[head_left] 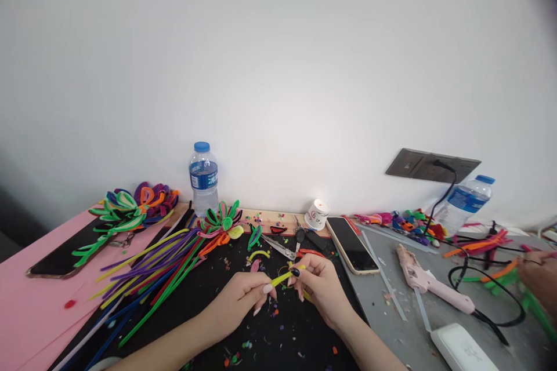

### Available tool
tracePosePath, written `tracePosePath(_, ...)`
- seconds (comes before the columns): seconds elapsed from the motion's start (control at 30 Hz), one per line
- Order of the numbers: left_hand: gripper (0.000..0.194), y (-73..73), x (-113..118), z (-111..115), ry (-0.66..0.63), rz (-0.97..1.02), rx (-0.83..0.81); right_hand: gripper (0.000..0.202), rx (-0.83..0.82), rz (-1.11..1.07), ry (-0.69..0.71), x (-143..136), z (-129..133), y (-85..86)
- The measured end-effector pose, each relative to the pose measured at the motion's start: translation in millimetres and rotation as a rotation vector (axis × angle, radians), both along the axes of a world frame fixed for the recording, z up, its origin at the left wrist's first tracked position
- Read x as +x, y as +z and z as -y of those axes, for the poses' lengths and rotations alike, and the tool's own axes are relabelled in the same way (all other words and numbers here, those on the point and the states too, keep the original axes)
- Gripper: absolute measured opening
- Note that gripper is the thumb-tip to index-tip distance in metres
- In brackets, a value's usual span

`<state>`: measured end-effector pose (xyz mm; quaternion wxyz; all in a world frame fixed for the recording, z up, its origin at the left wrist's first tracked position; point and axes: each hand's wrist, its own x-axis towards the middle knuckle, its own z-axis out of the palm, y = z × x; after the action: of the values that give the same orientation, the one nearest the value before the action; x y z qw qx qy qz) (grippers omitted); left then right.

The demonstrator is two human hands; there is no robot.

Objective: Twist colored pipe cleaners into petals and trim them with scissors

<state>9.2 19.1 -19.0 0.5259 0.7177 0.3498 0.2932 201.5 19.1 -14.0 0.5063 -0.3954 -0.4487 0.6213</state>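
Note:
Between my two hands runs a yellow pipe cleaner point(282, 278). My left hand point(243, 295) pinches one end of it between thumb and fingers. The fingers of my right hand point(319, 287) close on its other end. Just beyond them lie scissors point(281, 247) with red handles, blades pointing left. A short curved yellow piece point(259, 254) and a green-and-purple leaf shape point(255, 236) rest near the blades. Left of my hands, long pipe cleaners point(152, 266) in several colours lie in a loose bundle. A pipe-cleaner flower point(224, 220) sits at their upper end.
A water bottle point(203, 179), paper cup point(317, 214) and phone point(353, 246) stand or lie toward the wall. On the right are a pink glue gun point(435, 287) with a black cord and a white box point(462, 348). Another person's hand point(539, 272) is at far right.

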Motion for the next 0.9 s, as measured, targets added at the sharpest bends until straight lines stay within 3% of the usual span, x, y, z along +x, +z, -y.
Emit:
tracePosePath(0.33,0.034,-10.3,3.9,-2.6,0.068,0.208,-0.228,0.025,0.040,0.150,-0.070,-1.7,2.8,-0.8)
tracePosePath(0.9,0.030,-7.0,5.3,-2.4,0.126,0.414,-0.467,0.027,0.084,0.190,-0.077,-6.1,4.8,5.4)
